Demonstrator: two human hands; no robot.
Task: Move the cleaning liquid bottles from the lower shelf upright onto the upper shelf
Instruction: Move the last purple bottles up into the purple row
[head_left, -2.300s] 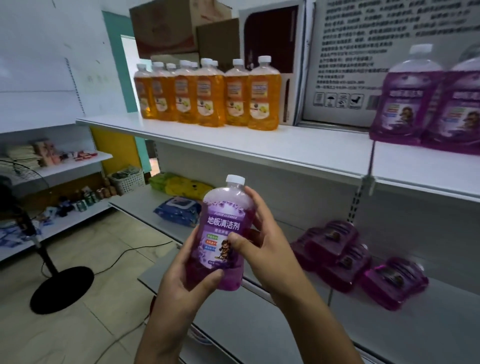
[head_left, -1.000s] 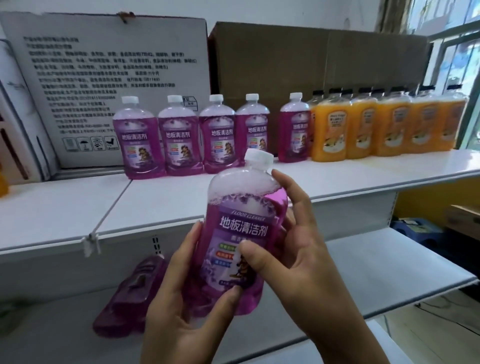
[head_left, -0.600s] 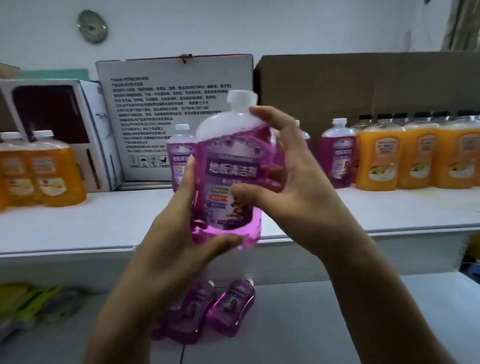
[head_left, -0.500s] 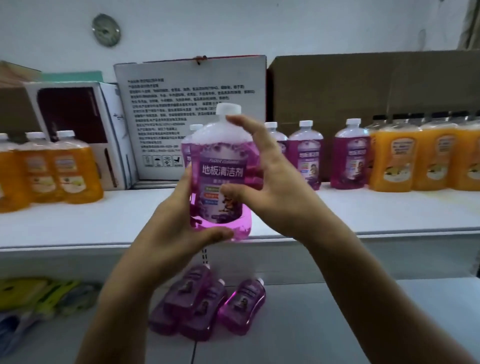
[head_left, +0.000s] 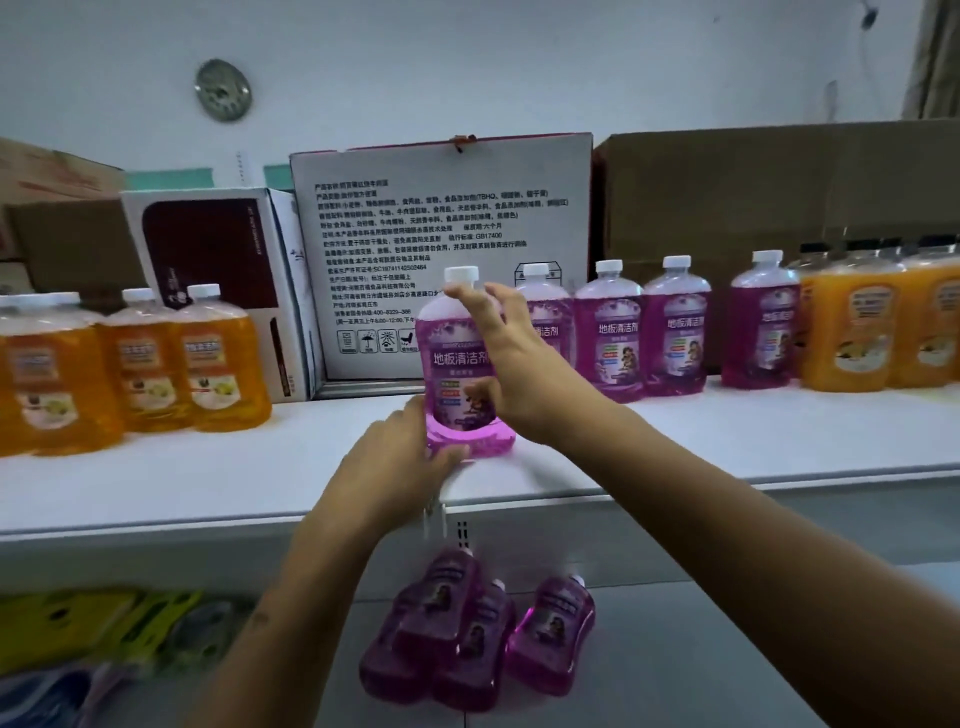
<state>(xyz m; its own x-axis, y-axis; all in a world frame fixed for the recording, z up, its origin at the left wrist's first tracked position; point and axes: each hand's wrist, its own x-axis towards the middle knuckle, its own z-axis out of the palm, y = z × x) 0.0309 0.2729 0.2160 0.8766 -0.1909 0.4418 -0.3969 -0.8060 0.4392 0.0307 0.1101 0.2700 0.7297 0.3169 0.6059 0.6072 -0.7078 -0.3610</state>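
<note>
Both hands grip the purple bottle (head_left: 462, 374) upright on the upper shelf (head_left: 208, 483): left hand (head_left: 400, 457) at its 7 o'clock base, right hand (head_left: 511, 364) steadying its shoulder against tipping.

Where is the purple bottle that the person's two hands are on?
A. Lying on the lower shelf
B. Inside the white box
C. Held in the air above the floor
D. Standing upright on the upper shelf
D: the purple bottle stands upright on the upper shelf, left hand at its base, right hand round its side.
</note>
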